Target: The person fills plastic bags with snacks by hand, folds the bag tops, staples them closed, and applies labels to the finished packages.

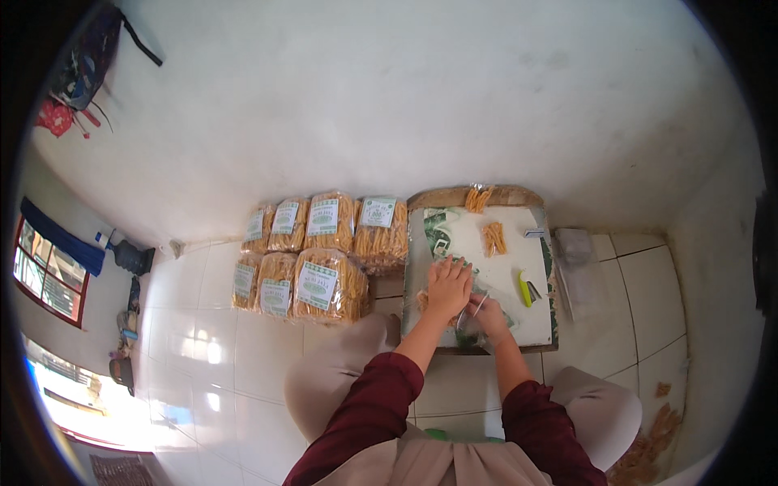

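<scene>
My left hand (450, 287) lies flat, fingers stretched out, on a clear plastic bag on the low table (417, 243). Some stick snacks (422, 300) peek out beside that palm; most of what lies under it is hidden. Just to the right, my right hand (489, 318) has its fingers closed on the near part of the clear plastic bag (468, 326). Two small packets of stick snacks, one on the tabletop (493, 239) and one at the far rim (478, 198), lie beyond my hands. A lime-green stapler (525, 289) rests right of them.
Large labelled snack bags (322, 217) stand in two rows left of the table. A small box (533, 233) sits near its right edge. Clear plastic packaging (574, 259) lies on the tiles to the right. My knees flank the table; a white wall (421, 105) rises behind.
</scene>
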A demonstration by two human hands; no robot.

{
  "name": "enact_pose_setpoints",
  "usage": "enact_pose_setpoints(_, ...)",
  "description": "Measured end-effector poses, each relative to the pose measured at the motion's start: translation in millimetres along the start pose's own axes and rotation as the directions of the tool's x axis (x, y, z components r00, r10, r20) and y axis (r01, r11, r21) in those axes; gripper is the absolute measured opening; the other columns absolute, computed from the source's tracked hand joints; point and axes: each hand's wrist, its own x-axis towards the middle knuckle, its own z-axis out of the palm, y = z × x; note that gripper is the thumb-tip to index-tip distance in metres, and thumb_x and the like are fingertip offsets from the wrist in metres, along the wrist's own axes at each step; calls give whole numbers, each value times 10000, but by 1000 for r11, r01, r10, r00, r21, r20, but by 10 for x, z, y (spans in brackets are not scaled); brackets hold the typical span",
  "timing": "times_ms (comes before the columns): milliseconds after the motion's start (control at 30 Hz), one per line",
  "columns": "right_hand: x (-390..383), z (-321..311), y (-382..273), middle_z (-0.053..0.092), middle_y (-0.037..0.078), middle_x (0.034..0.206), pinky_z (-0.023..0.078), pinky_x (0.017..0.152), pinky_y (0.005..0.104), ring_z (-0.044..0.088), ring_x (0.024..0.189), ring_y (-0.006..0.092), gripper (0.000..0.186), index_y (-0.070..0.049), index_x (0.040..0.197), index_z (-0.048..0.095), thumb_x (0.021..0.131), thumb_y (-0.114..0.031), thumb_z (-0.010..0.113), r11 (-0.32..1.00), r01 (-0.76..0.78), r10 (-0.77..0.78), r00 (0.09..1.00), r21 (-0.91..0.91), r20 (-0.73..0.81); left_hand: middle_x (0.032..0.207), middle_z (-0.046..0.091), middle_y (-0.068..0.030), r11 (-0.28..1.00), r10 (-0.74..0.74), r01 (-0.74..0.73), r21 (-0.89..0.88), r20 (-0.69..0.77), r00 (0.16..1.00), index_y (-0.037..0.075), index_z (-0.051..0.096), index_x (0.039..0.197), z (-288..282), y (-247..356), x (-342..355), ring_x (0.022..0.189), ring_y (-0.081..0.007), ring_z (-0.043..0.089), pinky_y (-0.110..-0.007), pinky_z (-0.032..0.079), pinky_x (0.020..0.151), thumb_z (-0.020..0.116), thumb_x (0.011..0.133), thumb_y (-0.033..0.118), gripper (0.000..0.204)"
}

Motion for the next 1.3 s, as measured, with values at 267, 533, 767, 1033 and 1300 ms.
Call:
enact_pose_setpoints(267,25,136,54,642,33,906,453,713,236,586,785,131,200,19,1010,615,826,-27,551,996,-55,54,998,74,24,1273,515,-20,949,-125,125,-289,20,992,187,585,1161,-57,-239,150,1271,-230,361,-529,173,1039,472,890,331,327)
enact_pose_setpoints(533,-86,-8,-113,665,65,828,486,606,253,631,706,137,209,10,973,625,767,-21,611,993,-80,103,951,-89,290,1227,546,-61,448,-520,632,-633,390,760,163,559,1177,-177,-805,-294,1173,-244,463,-515,250,996,461,894,406,386)
enact_pose_setpoints(767,-253,365,22,648,146,755,489,623,313,633,677,210,169,-7,887,653,746,-98,665,933,168,-142,984,-319,104,1171,560,-96,750,-585,582,-313,97,805,140,553,1172,-136,-357,-403,1140,-287,465,-438,318,968,431,893,449,434)
enact_pose_setpoints(1033,-313,575,81,631,170,792,483,637,370,612,720,344,152,-32,870,658,751,-125,646,859,154,-215,974,-489,-70,1368,224,-237,562,-775,424,-710,-274,569,-10,267,1323,163,-174,-455,1244,-386,281,-444,230,1039,609,839,273,656)
enact_pose_setpoints(1300,-234,691,-148,638,173,816,489,672,417,616,765,353,164,-58,849,666,775,-194,613,823,-57,-47,985,-565,-168,1419,119,-239,296,-840,380,-876,-49,540,-6,72,1394,231,-143,-503,1320,-352,171,-417,192,1065,597,866,273,795)
